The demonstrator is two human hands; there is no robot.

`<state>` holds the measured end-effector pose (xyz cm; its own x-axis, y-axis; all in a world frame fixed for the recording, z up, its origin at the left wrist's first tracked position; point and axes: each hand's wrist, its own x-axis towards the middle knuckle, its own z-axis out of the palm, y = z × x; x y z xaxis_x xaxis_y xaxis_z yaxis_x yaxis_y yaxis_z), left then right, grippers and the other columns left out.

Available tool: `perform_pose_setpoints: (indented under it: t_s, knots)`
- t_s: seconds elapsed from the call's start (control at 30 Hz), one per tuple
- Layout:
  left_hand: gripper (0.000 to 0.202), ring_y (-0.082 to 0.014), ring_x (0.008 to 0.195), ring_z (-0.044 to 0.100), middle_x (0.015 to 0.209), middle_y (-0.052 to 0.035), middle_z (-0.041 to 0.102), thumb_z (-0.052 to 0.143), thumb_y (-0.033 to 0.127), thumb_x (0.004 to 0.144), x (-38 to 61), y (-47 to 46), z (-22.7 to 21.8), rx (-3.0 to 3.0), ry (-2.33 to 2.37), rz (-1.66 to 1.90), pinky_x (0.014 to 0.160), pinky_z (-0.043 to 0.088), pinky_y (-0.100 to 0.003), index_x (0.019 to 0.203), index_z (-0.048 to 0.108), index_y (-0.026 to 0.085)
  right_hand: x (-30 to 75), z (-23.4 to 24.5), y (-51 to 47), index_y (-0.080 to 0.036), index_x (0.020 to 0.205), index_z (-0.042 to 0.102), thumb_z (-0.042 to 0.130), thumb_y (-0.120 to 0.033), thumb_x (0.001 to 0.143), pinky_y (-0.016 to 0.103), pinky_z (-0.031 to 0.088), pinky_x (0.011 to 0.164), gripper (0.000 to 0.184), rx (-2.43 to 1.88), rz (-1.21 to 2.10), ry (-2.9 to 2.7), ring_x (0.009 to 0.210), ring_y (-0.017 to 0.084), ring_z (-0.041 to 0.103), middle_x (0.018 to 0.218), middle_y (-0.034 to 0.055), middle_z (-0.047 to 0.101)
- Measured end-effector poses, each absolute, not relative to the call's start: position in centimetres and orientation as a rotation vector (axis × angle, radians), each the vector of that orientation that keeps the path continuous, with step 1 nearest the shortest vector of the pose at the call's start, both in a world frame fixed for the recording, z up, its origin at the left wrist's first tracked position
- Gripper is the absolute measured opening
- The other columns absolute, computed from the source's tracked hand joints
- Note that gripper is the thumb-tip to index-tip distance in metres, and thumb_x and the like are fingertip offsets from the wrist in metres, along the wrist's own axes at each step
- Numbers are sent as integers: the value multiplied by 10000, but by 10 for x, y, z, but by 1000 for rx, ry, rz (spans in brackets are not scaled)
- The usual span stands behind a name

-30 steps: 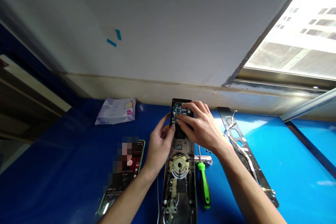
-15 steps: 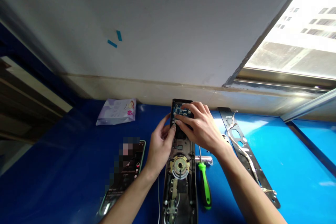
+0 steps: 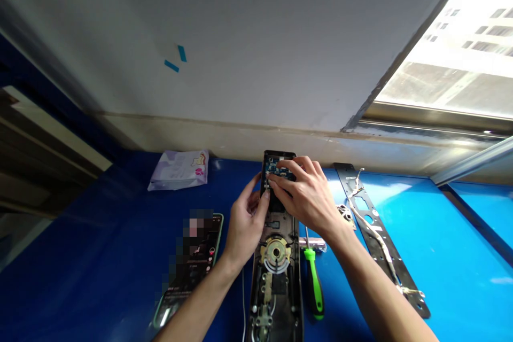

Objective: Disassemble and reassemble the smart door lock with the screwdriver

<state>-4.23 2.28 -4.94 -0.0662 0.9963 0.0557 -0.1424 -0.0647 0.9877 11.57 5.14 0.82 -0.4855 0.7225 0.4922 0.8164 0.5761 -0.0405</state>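
A long black housing (image 3: 276, 224) lies upright in the view, its inner side facing up, with a round metal mechanism (image 3: 276, 253) in its middle. At its far end sits a blue circuit board (image 3: 272, 162). My left hand (image 3: 249, 219) is closed around the housing's left edge, thumb on top near the board's lower corner. From the right, my right hand (image 3: 306, 187) reaches over the board. Its thumb and index finger come together at the board's lower left, other fingers bent over it. Any small part between those fingertips is hidden.
A green-and-black screwdriver (image 3: 315, 283) lies right of the housing. Farther right are a small metal part (image 3: 345, 215) and a black plate (image 3: 385, 256) with a pale wire bundle (image 3: 377, 238). A phone (image 3: 192, 264) and a lilac packet (image 3: 179, 170) lie left. The wall (image 3: 256, 141) stands behind.
The view has shifted very slightly. My right hand has moved a little, and more of the small metal part beside its wrist shows. Both hands stay at the board and housing.
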Motion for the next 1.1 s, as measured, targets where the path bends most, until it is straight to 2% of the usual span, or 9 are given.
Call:
perform_pose_setpoints:
  t_s: [0.2,0.4,0.53,0.63,0.7,0.83,0.97,1.1]
  knots:
    - [727,-336,1248,726,1253,-146,794,715,567,923,-43,23,-50,1150,1146,1353,975,638,-414,1492,583,134,115,4,51,-334,1238,794,568,-329,1064,479,471,871,285,-1252,-271,-2320,1148,330,564,1319,41,740]
    - [738,-321,1208,742,1247,-149,792,723,555,917,-43,22,-48,1147,1157,1356,997,622,-410,1495,577,121,118,5,54,-338,1194,811,573,-342,1065,484,450,921,271,-1213,-235,-2320,1157,322,566,1304,43,746]
    - [696,-294,1082,777,1137,-119,818,714,536,928,-42,22,-47,1122,1155,1359,926,633,-387,1484,589,137,119,6,61,-293,1156,812,597,-347,1059,433,458,930,242,-1163,-180,-2334,1124,270,607,1218,38,778]
    - [685,-270,966,784,1033,-98,826,715,531,928,-41,22,-47,1114,1157,1366,862,635,-370,1470,597,129,117,8,70,-243,1159,797,606,-310,1055,407,459,869,228,-1159,-165,-2340,1031,249,637,1126,61,793]
    - [692,-257,917,781,999,-92,823,712,533,929,-41,22,-48,1111,1151,1371,851,632,-367,1471,593,119,116,11,76,-230,1095,806,614,-275,1047,396,453,833,203,-1151,-161,-2359,978,244,639,1072,68,792]
    - [713,-252,912,778,984,-89,818,714,543,929,-42,21,-48,1109,1133,1371,858,627,-364,1479,581,108,115,16,83,-220,917,815,601,-226,1042,387,447,818,248,-1118,-154,-2418,933,242,618,1017,79,785]
    - [727,-257,899,778,966,-85,817,713,567,927,-43,21,-48,1136,1146,1363,833,635,-372,1484,581,119,114,19,84,-210,906,819,600,-191,1023,386,460,828,249,-1079,-130,-2477,933,248,601,1001,90,775]
    - [714,-277,951,791,1020,-97,822,711,555,932,-42,21,-48,1139,1140,1361,889,644,-406,1492,578,133,114,22,87,-212,913,831,611,-167,992,375,500,852,238,-1043,-69,-2509,937,240,600,987,88,765]
